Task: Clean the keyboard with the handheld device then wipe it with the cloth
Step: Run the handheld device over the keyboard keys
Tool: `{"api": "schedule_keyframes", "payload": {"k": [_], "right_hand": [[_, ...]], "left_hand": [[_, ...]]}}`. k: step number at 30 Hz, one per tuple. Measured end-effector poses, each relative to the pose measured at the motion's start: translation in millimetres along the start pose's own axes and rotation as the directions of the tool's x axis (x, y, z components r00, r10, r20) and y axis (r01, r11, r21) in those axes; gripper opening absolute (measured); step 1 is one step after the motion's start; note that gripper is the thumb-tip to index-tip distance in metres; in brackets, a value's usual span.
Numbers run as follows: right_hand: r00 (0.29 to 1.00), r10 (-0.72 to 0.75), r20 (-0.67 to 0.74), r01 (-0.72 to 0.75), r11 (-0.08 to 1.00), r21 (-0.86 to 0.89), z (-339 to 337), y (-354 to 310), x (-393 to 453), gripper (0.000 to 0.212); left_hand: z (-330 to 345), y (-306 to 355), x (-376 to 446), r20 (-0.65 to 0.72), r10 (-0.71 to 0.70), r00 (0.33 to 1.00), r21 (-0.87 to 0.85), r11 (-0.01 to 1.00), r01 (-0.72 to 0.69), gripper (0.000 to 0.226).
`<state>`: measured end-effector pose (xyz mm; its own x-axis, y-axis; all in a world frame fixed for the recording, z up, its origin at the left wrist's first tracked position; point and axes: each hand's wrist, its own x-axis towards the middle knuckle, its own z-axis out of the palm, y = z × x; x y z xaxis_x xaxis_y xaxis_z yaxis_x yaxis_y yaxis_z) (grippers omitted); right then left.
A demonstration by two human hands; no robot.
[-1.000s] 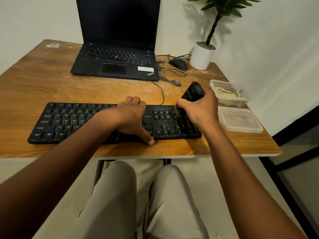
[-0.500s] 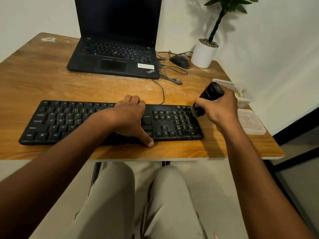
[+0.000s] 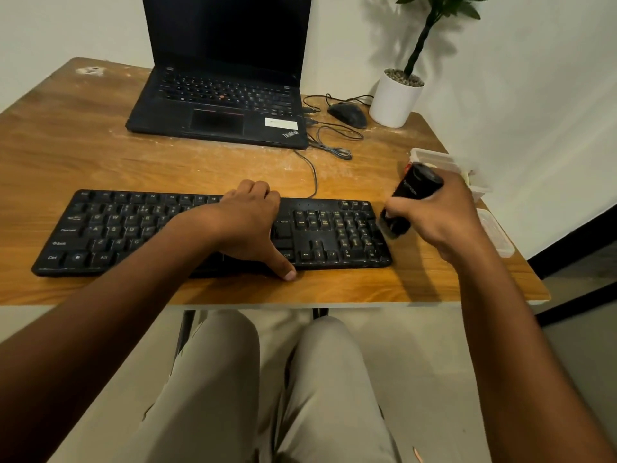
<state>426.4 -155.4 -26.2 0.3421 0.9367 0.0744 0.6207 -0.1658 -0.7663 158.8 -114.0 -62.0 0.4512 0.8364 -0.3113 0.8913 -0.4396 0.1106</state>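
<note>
Keyboard (image 3: 140, 228) lies across the near half of the desk (image 3: 83, 155), long axis running 9 to 3 o'clock, parallel to the desk's front edge. Its cable leads off toward 12 o'clock to the laptop (image 3: 220, 105), which sits open with a dark screen.

Left hand (image 3: 247, 222) rests on the keyboard right of centre, fingers curled over the far edge, thumb stretched down to the near edge. It grips the keyboard across its width; judged to be bracing it.

Right hand (image 3: 440, 222) is wrapped around the handheld device (image 3: 409, 202), a black cylinder, tilted, lower end pointing down toward 7 o'clock. That lower end sits at the right end of the keyboard, by the number pad; whether it touches the keys cannot be told.

Key relation: from the device, nearly all of the keyboard lies toward 9 o'clock, along the long axis. The right hand is the one placed to sweep; the left hand sits in that path, so a full-length pass would probably call for it to shift.

At 1 o'clock from the right hand: an open plastic container (image 3: 434, 158), partly hidden, contents unclear. A flat lid (image 3: 497, 235) lies at 3 o'clock, near the desk's right edge. Mouse (image 3: 347, 115) and potted plant (image 3: 397, 98) sit at the far right corner. No cloth clearly identified; wiping step judged not yet begun.
</note>
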Motion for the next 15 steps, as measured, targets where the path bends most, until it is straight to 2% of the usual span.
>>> {"api": "schedule_keyframes", "payload": {"k": [2,4,8,12,15], "right_hand": [[0.995,-0.017,-0.096,0.02,0.999,0.028,11.0,-8.7,12.5,0.032],[0.992,-0.047,-0.121,0.052,0.998,0.04,26.6,-16.1,23.1,0.028],[0.999,-0.027,-0.043,0.028,0.999,0.028,40.7,-11.3,17.2,0.028],[0.999,0.024,0.04,-0.026,0.998,0.051,20.2,11.1,-18.2,0.028],[0.997,0.04,0.06,-0.051,0.981,0.188,4.0,19.3,-36.2,0.025]], "left_hand": [[-1.1,0.9,-1.1,0.005,-0.008,1.0,-0.003,1.0,0.008,0.135],[-1.8,0.8,-2.3,0.007,-0.014,1.0,-0.008,1.0,0.015,0.135],[-1.0,1.1,-2.7,0.007,-0.021,1.0,-0.01,1.0,0.021,0.136],[0.8,0.4,-1.5,0.0,-0.012,1.0,-0.014,1.0,0.012,0.136],[0.5,0.5,-1.7,-0.004,-0.012,1.0,-0.02,1.0,0.012,0.136]]}}
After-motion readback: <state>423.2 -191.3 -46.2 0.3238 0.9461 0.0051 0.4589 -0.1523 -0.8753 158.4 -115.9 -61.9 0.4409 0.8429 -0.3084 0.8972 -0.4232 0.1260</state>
